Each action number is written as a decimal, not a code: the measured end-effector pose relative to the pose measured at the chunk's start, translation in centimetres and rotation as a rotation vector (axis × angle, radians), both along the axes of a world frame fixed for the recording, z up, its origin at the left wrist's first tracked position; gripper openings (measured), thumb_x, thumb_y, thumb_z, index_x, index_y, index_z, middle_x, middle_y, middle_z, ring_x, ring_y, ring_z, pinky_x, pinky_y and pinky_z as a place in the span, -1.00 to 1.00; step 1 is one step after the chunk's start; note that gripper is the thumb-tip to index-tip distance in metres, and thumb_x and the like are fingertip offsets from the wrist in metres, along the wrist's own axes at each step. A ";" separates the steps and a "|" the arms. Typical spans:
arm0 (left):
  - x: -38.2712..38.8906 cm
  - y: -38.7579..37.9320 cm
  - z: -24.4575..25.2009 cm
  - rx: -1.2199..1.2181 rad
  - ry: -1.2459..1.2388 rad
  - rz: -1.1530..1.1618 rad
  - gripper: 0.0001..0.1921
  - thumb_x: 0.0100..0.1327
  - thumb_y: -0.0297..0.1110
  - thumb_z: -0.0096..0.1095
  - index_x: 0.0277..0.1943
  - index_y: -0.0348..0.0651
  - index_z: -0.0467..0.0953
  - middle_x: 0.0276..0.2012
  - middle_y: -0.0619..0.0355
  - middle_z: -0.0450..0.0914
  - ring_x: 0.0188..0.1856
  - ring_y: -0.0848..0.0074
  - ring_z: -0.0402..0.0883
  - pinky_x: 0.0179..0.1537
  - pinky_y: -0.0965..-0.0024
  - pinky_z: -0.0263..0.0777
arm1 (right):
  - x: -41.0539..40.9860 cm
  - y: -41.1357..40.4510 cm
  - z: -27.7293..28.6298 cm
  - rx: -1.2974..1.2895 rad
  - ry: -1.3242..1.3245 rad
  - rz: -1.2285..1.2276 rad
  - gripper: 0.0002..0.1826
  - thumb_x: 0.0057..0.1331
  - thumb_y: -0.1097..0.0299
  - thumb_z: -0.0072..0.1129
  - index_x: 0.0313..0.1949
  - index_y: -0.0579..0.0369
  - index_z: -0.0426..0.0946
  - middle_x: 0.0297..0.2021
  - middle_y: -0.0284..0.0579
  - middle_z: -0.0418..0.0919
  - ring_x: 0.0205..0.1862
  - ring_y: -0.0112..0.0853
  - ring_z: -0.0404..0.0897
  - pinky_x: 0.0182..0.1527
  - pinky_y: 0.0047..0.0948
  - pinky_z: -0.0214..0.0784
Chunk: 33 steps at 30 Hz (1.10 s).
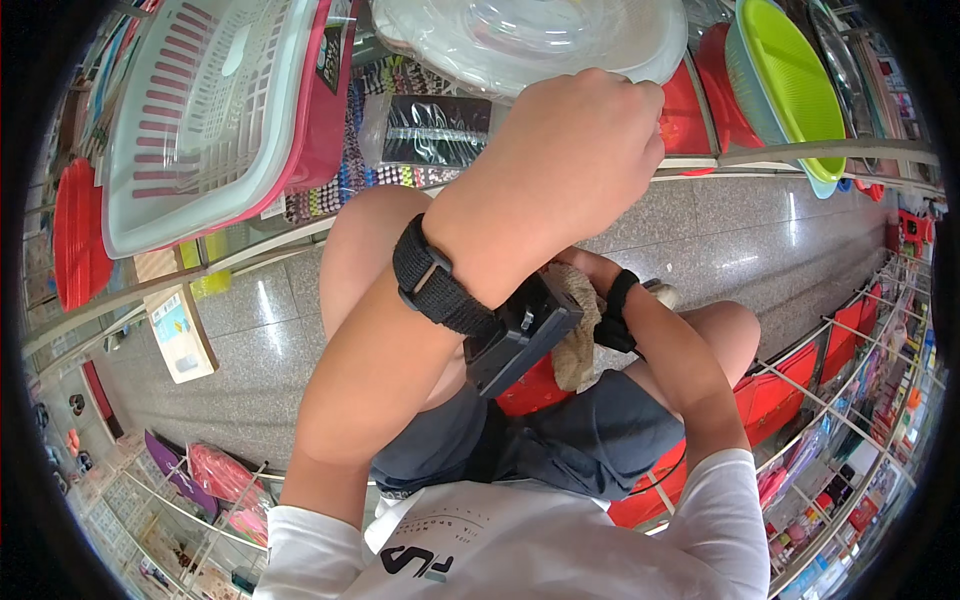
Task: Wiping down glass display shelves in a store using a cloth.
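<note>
My left hand is curled, its back to the camera, at the front of a shelf beside a plastic-wrapped white round plastic item; its palm and whatever may be in it are hidden. A black strap with a black box is on that wrist. Lower down, my right hand is closed at the top of a beige cloth, which hangs between my knees; the left forearm partly hides its fingers. Another black strap is on the right wrist. A black packet in clear wrap lies on the shelf.
Left on the shelf stand wrapped white and pink plastic baskets; right are green and blue colanders. A metal shelf rail crosses in front. Wire racks with goods stand behind me on both sides. A boxed board is low left.
</note>
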<state>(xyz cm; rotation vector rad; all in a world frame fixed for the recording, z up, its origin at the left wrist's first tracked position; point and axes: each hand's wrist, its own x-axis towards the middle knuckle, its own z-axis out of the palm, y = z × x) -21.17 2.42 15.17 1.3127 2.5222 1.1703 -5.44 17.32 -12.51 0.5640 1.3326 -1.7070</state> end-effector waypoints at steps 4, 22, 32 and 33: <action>0.0 0.0 -0.1 -0.013 -0.001 0.001 -0.82 0.29 -0.38 0.10 -0.21 -0.30 0.58 -0.37 -0.15 0.63 -0.28 -0.04 0.62 -0.23 0.04 0.46 | 0.1 0.1 -1.1 -0.068 0.035 -0.044 -0.65 0.37 0.13 0.05 -0.04 0.11 0.55 -0.13 -0.19 0.60 -0.10 -0.40 0.56 0.03 -0.39 0.38; 0.1 -0.5 -0.3 0.017 -0.047 0.023 -0.81 0.29 -0.37 0.08 -0.20 -0.28 0.58 -0.43 -0.14 0.62 -0.31 -0.02 0.61 -0.24 0.08 0.46 | -3.5 -1.6 2.2 -0.086 -0.102 -0.114 -0.61 0.37 0.15 0.01 -0.02 0.21 0.55 -0.20 -0.02 0.66 -0.22 -0.31 0.68 -0.10 -0.31 0.56; 0.0 -1.0 -0.2 -0.022 -0.062 0.023 -0.81 0.29 -0.38 0.07 -0.19 -0.29 0.57 -0.41 -0.15 0.63 -0.29 -0.02 0.62 -0.21 0.08 0.47 | -4.5 -2.1 2.6 -0.114 0.131 -0.037 -0.63 0.38 0.16 0.02 0.00 0.16 0.56 -0.13 0.00 0.64 -0.10 -0.26 0.64 0.02 -0.27 0.47; 0.1 -0.7 -0.1 -0.012 -0.061 0.018 -0.81 0.29 -0.38 0.07 -0.19 -0.29 0.57 -0.41 -0.15 0.63 -0.29 -0.02 0.62 -0.21 0.08 0.47 | -4.3 -1.4 1.8 -0.104 0.133 -0.041 -0.63 0.38 0.16 0.02 0.00 0.16 0.56 -0.13 0.00 0.64 -0.10 -0.26 0.64 0.02 -0.27 0.47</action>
